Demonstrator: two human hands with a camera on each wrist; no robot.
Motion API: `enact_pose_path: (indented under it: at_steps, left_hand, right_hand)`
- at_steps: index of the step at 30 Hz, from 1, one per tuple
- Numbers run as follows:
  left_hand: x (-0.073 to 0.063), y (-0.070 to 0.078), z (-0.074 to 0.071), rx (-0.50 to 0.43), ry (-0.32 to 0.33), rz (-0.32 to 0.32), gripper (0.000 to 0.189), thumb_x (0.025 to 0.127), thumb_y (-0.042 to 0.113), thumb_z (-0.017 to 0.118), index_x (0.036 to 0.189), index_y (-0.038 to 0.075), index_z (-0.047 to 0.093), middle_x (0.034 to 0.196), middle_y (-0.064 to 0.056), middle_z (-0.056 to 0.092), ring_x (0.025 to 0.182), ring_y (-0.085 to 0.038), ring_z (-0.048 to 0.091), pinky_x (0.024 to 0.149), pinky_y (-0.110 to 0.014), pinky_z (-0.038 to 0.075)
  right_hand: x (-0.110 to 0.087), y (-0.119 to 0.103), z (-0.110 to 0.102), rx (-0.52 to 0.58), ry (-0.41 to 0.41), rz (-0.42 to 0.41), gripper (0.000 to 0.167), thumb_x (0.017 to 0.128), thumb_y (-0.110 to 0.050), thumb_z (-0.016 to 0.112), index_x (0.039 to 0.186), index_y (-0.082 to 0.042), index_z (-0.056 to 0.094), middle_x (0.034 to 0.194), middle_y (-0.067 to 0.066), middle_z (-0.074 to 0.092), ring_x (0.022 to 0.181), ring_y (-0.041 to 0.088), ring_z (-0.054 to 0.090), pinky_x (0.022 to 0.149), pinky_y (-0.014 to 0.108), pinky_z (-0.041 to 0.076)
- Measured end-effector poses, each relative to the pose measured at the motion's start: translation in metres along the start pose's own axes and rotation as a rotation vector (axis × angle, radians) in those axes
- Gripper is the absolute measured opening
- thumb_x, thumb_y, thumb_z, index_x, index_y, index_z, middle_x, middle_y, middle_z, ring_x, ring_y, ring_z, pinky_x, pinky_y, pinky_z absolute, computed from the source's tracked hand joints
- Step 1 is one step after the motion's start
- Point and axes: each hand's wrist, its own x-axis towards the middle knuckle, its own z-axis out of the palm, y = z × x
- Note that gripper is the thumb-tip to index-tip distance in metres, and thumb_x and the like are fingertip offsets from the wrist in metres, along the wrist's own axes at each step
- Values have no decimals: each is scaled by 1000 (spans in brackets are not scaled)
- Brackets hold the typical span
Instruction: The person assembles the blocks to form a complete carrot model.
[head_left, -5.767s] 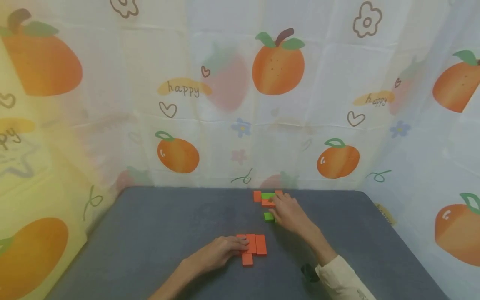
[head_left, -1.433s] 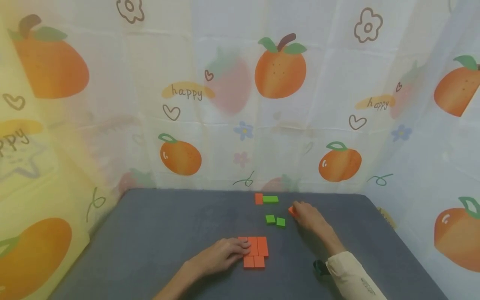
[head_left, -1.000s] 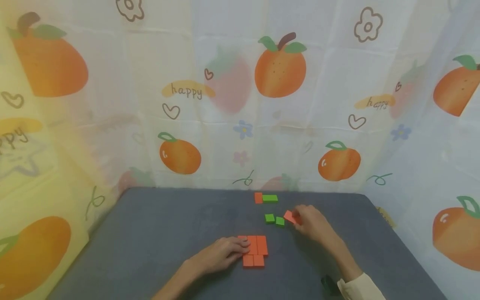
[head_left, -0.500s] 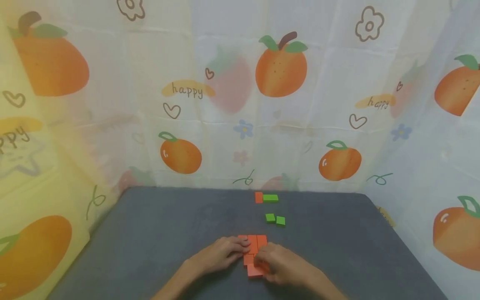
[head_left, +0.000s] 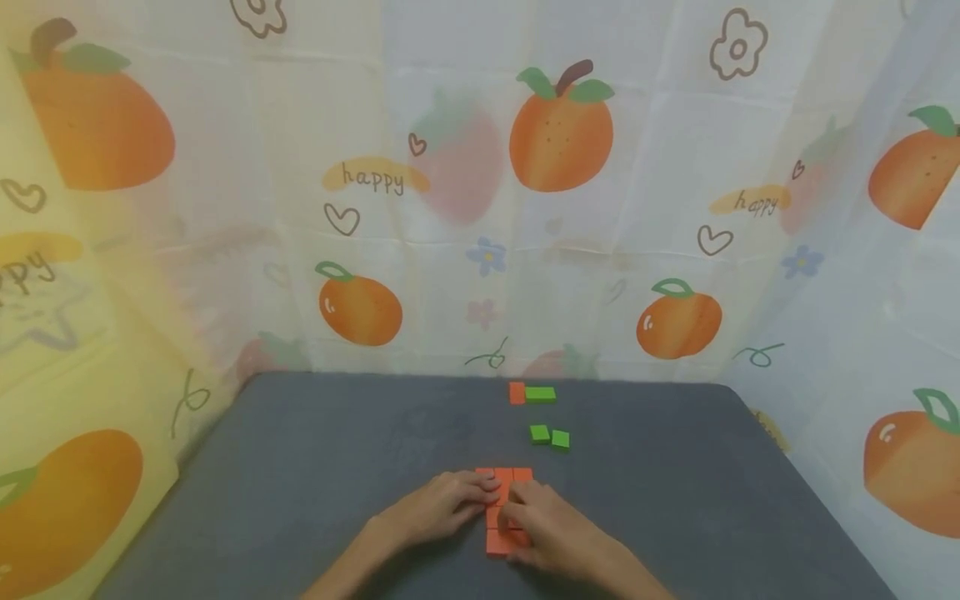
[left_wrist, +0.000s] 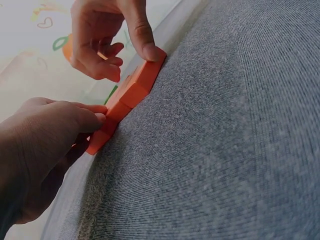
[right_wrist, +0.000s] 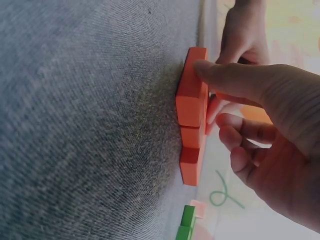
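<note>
On the table, several flat orange blocks (head_left: 522, 474) lie edge to edge. My left hand (head_left: 438, 504) rests on their left side, its fingertips on top of the leftmost block. At the near end of the group sits an oblong orange block (right_wrist: 190, 85), touching the row behind it. The thumb of my right hand (head_left: 555, 525) presses against that block's near face, as the right wrist view shows. My other right fingers are bent and apart from it, above the group. In the head view the right hand covers part of the blocks.
Behind the group lie two green square blocks, one on the left (head_left: 539, 434) and one on the right (head_left: 560, 440). Farther back, an orange block (head_left: 517, 393) touches a green bar (head_left: 540, 395). A fruit-patterned curtain (head_left: 450, 292) encloses the dark grey tabletop (head_left: 337, 442).
My right hand has brought an orange block from the right rear to the group's near end and slid it left into line. Earlier, a small block joined the row behind. My left hand has stayed.
</note>
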Motion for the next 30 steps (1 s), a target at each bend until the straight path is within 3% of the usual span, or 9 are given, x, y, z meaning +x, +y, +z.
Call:
enact_pose_path:
  at_steps: [4, 6, 12, 22, 27, 30]
  left_hand:
    - [-2, -23, 18, 2, 21, 13, 37, 111, 37, 51, 139, 21, 69, 146, 4, 66, 138, -11, 61, 108, -35, 57]
    - [-2, -22, 17, 0, 24, 12, 37, 111, 37, 51, 139, 21, 69, 146, 4, 66, 139, -11, 61, 109, -35, 57]
    - [0, 15, -12, -13, -1, -15, 33, 109, 25, 58, 136, 11, 71, 143, -5, 68, 137, -19, 63, 108, -39, 57]
    - [2, 31, -19, 4, -17, -74, 31, 107, 19, 60, 134, 10, 72, 143, -5, 69, 136, -19, 64, 110, -41, 56]
    - [2, 33, -19, 14, -14, -84, 29, 105, 14, 62, 131, 9, 74, 142, -4, 69, 136, -20, 64, 111, -41, 56]
    - [1, 7, -2, 24, 18, -33, 30, 109, 24, 58, 133, 14, 73, 143, 0, 68, 137, -16, 63, 110, -40, 56]
  right_hand:
    - [1, 1, 0, -9, -22, 36, 27, 86, -33, 88, 100, -22, 67, 97, -12, 50, 85, 1, 37, 74, 17, 35]
    - [1, 1, 0, -16, -26, 45, 28, 86, -34, 88, 102, -22, 68, 97, -12, 49, 85, 1, 36, 74, 18, 34]
    - [3, 0, 0, -24, -29, 66, 30, 88, -40, 85, 105, -22, 69, 94, -12, 49, 81, 1, 36, 70, 17, 33]
    - [4, 1, -1, -3, -66, 107, 35, 89, -42, 83, 113, -21, 69, 98, -10, 52, 84, 2, 39, 72, 19, 35]
    - [10, 10, -11, 45, -58, 178, 36, 96, -41, 76, 122, -18, 69, 107, -5, 59, 90, 5, 46, 74, 25, 44]
    - [19, 25, -24, 20, 25, 206, 30, 97, -32, 77, 119, -13, 69, 109, 2, 63, 93, 12, 55, 78, 32, 52]
